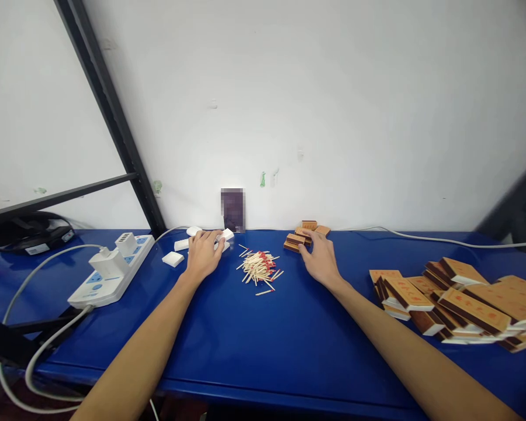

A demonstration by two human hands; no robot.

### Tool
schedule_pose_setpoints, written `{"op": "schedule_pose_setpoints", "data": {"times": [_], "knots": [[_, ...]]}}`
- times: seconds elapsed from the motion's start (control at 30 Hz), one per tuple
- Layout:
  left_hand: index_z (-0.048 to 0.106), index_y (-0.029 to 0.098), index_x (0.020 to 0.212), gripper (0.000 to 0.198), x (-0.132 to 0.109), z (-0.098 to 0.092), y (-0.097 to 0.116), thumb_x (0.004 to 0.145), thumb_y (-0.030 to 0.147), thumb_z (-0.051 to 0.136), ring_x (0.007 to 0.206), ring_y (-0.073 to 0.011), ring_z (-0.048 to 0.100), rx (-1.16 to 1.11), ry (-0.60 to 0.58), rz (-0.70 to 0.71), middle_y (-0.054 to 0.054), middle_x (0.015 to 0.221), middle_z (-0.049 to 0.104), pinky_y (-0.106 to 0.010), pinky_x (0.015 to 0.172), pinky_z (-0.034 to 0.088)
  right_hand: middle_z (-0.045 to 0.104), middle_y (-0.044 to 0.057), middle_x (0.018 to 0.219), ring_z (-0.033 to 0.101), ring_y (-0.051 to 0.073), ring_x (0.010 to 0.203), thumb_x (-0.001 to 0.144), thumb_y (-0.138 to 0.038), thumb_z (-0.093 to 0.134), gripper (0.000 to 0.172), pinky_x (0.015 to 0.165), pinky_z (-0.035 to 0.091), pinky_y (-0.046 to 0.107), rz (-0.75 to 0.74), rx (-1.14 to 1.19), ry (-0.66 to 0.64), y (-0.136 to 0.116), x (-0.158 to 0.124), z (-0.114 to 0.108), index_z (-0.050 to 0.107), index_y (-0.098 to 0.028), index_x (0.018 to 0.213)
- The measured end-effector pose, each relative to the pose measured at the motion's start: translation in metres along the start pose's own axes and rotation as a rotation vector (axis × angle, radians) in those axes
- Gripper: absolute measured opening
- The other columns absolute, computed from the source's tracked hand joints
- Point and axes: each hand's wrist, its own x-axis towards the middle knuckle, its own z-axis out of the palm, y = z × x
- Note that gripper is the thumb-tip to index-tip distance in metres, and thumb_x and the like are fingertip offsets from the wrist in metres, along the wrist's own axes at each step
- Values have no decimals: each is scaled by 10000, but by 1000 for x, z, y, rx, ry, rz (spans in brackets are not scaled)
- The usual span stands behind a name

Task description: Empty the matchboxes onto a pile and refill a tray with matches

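Note:
My left hand [204, 255] rests over several white matchbox trays, palm down with fingers apart. One white tray [172, 259] lies to its left, and another white tray [226, 234] shows by the fingertips. My right hand [321, 257] is beside a small cluster of brown matchbox sleeves [295, 241], its thumb and forefinger apart at their edge. Whether it grips one is partly hidden by the hand. Between both hands lies a loose heap of red-tipped matches [259, 268] on the blue table [245, 345].
A large pile of matchboxes [473, 304] covers the table's right side. On the left lie a white power strip [114, 280] with plugs and cables, and a black strapped device [30, 231]. A dark pixelated card [234, 210] leans against the white wall [333, 117].

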Motion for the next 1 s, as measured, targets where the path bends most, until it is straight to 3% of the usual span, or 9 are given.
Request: {"op": "schedule_pose_setpoints", "data": {"times": [0.1, 0.27, 0.43, 0.53, 0.63, 0.73, 0.83, 0.93, 1.0], "knots": [[679, 185, 1143, 323, -1, 2, -1, 950, 321, 458, 1137, -339, 546, 40, -23, -20, -103, 1141, 712, -512, 942, 404, 575, 143, 1329, 494, 342, 1199, 866, -296, 487, 370, 939, 412, 533, -52, -69, -20, -11, -5, -2, 609, -213, 1205], [674, 188, 1168, 337, -1, 5, 1, 940, 326, 468, 1267, -335, 483, 49, -35, -23, -102, 1314, 632, -525, 1012, 391, 679, 56, 1044, 615, 223, 936, 909, -350, 489, 218, 785, 469, 356, -167, -130, -91, -41, -12, -26, 661, -249, 996], [699, 215, 1109, 315, -1, 5, 9, 935, 331, 463, 1229, -325, 501, -8, -9, 24, -95, 1285, 624, -509, 985, 418, 664, 124, 1161, 622, 300, 1015, 909, -383, 498, 340, 778, 452, 398, -242, -709, -243, -53, -19, -99, 623, -217, 1178], [695, 229, 1100, 311, -3, 3, 19, 945, 331, 446, 1197, -303, 513, -94, 18, 80, -87, 1260, 625, -489, 991, 412, 694, 168, 1055, 629, 355, 998, 910, -443, 506, 366, 766, 435, 432, -159, -1053, -420, -45, -23, -144, 649, -185, 1126], [689, 230, 1078, 293, -5, 0, 31, 950, 327, 444, 1168, -281, 519, -166, 31, 131, -77, 1214, 641, -474, 1009, 393, 711, 193, 939, 643, 375, 951, 908, -395, 504, 327, 760, 412, 459, -112, -1193, -571, -31, -27, -167, 675, -158, 1053], [683, 231, 1061, 268, -9, 0, 42, 952, 314, 453, 1146, -268, 522, -223, 27, 183, -70, 1166, 655, -464, 1010, 384, 710, 161, 806, 647, 351, 904, 880, -328, 534, 221, 783, 388, 464, -98, -1169, -637, -21, -28, -167, 687, -177, 928], [669, 233, 1078, 251, -13, 0, 48, 959, 294, 456, 1139, -257, 520, -268, 11, 220, -66, 1149, 657, -451, 996, 387, 711, 150, 831, 618, 341, 913, 857, -296, 541, 158, 793, 376, 459, -180, -1064, -468, -22, -23, -153, 664, -199, 874], [653, 235, 1101, 253, -16, 1, 51, 971, 290, 443, 1134, -247, 518, -299, -8, 237, -64, 1155, 656, -441, 997, 387, 704, 117, 877, 609, 302, 882, 844, -316, 550, 206, 765, 407, 415, -273, -678, -291, -38, -14, -128, 633, -215, 1004], [642, 235, 1122, 267, -16, 0, 51, 983, 299, 423, 1135, -241, 519, -318, -20, 241, -61, 1166, 655, -437, 1007, 383, 693, 66, 859, 620, 247, 815, 825, -324, 589, 220, 739, 440, 373, -261, -275, -316, -55, -9, -103, 604, -229, 1023]]}}
